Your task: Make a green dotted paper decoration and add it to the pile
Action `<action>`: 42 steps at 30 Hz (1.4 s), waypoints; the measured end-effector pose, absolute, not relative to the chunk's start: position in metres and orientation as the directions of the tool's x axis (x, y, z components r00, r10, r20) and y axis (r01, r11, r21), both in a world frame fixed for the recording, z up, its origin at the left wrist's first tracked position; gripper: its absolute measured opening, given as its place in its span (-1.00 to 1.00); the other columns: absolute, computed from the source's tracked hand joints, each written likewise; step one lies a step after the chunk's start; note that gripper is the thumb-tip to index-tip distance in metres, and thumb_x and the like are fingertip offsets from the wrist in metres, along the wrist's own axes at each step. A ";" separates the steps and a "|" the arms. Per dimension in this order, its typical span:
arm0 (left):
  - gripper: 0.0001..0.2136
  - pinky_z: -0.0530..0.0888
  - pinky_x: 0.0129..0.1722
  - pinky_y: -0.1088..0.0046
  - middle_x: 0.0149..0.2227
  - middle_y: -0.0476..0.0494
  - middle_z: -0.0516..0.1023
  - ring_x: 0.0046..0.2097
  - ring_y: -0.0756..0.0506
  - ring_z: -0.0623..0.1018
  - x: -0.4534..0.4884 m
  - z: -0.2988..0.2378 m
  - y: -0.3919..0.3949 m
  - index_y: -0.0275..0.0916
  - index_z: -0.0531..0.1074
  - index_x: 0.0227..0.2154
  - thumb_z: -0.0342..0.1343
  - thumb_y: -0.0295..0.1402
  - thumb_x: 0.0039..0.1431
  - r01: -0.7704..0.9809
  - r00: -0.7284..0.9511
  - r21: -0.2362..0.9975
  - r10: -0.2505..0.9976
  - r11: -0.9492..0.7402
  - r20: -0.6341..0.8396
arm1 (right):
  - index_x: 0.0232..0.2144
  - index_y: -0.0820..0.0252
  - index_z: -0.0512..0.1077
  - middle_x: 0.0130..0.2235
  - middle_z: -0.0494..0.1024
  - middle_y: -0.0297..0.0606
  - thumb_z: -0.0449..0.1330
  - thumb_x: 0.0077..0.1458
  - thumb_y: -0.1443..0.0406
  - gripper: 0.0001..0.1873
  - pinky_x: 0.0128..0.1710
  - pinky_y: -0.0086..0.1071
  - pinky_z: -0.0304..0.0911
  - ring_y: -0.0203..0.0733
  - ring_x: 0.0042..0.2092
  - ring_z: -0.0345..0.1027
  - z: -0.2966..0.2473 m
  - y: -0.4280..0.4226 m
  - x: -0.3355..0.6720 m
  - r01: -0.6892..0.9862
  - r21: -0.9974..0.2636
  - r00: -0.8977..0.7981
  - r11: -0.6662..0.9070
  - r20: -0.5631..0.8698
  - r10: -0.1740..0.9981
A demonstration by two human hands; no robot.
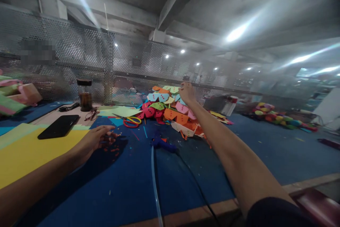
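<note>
**Blue glue gun (164, 144) up front, paper pile (174, 115) behind: watch that reach**

So, nearest you is one glue gun, with one clear glue stick (154, 170) and one black cord (193, 177) trailing your way. I'd keep your right forearm high so it doesn't snag the gun or flatten pieces.

Your left hand (96, 138) hangs over the table, fingers loosely curled with gaps, nothing visible in them, red scraps close by. One phone (58, 126) to its left, one pair of scissors (132, 121) beyond.

The pile sits mid-table past the gun; too many overlapping pieces to count. Your right hand (187, 93) is at its far top, fingers bent; can't tell if they're pinching anything. Imo lift by one edge, one piece at a time. One jar (85, 96) far left, one mesh screen (127, 60) behind everything.
</note>
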State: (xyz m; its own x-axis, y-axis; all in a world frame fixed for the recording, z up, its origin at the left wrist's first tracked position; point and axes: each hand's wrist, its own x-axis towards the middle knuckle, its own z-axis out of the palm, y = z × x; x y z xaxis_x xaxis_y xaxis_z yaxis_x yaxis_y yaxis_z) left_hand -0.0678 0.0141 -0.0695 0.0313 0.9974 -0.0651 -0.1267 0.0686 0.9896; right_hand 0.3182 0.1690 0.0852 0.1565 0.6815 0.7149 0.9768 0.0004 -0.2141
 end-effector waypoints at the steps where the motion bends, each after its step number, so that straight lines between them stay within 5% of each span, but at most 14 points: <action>1: -0.41 0.51 -0.27 0.34 -0.32 -0.17 0.67 -0.30 -0.15 0.61 -0.068 -0.069 0.013 -0.26 0.50 -0.16 0.42 0.04 -0.21 -0.123 0.034 0.990 0.997 0.071 -0.068 | 0.06 0.22 0.43 0.11 0.47 -0.11 0.20 0.32 0.21 -0.68 0.06 -0.03 0.34 -0.01 0.07 0.40 0.083 0.161 0.318 0.979 -0.198 0.117 0.040 0.716 0.688; 7: -0.50 0.51 -0.33 0.41 -0.29 -0.16 0.66 -0.32 -0.11 0.60 -0.067 -0.067 0.010 -0.24 0.51 -0.18 0.42 -0.05 -0.13 -0.110 0.032 0.991 0.997 0.079 -0.076 | -0.30 0.19 0.55 -0.18 0.60 -0.21 0.14 0.28 0.28 -0.81 -0.13 -0.34 0.26 -0.15 -0.15 0.44 0.041 0.083 0.304 0.922 -0.107 -0.258 0.373 0.550 0.794; 14: -0.59 0.52 -0.36 0.43 -0.32 -0.13 0.64 -0.34 -0.10 0.61 -0.065 -0.064 0.006 -0.24 0.54 -0.19 0.38 -0.09 -0.04 -0.093 0.037 0.993 0.996 0.078 -0.075 | -0.20 0.13 0.54 -0.21 0.59 -0.27 0.25 0.25 0.16 -0.82 -0.21 -0.36 0.30 -0.20 -0.23 0.46 -0.024 -0.017 0.290 0.818 -0.134 -0.501 0.559 0.311 0.808; 19: -0.60 0.52 -0.36 0.41 -0.29 -0.17 0.64 -0.32 -0.12 0.61 -0.065 -0.066 0.008 -0.25 0.53 -0.18 0.35 -0.10 -0.01 -0.076 0.028 0.995 0.998 0.066 -0.064 | -0.04 0.15 0.46 -0.02 0.52 -0.14 0.30 0.23 0.17 -0.71 -0.06 -0.24 0.32 -0.07 -0.06 0.45 -0.043 -0.029 0.284 0.854 -0.083 -0.469 0.513 0.301 0.830; 29: -0.53 0.50 -0.33 0.38 -0.27 -0.20 0.66 -0.29 -0.15 0.61 -0.064 -0.062 0.004 -0.25 0.53 -0.19 0.36 -0.02 -0.08 -0.021 0.024 0.999 0.999 0.036 -0.036 | -0.08 0.21 0.48 -0.05 0.55 -0.09 0.24 0.27 0.27 -0.80 0.05 -0.09 0.27 0.06 0.03 0.41 -0.051 -0.015 0.302 0.886 -0.024 -0.433 0.463 0.318 0.844; 42: -0.63 0.49 -0.32 0.37 -0.34 -0.12 0.66 -0.31 -0.16 0.61 -0.061 -0.068 0.008 -0.20 0.54 -0.21 0.33 -0.09 -0.03 0.139 0.070 0.988 0.996 -0.069 0.059 | -0.12 0.15 0.51 -0.08 0.59 -0.16 0.26 0.22 0.30 -0.83 0.00 -0.20 0.31 -0.04 0.00 0.45 -0.041 -0.009 0.329 0.877 -0.102 -0.423 0.469 0.300 0.855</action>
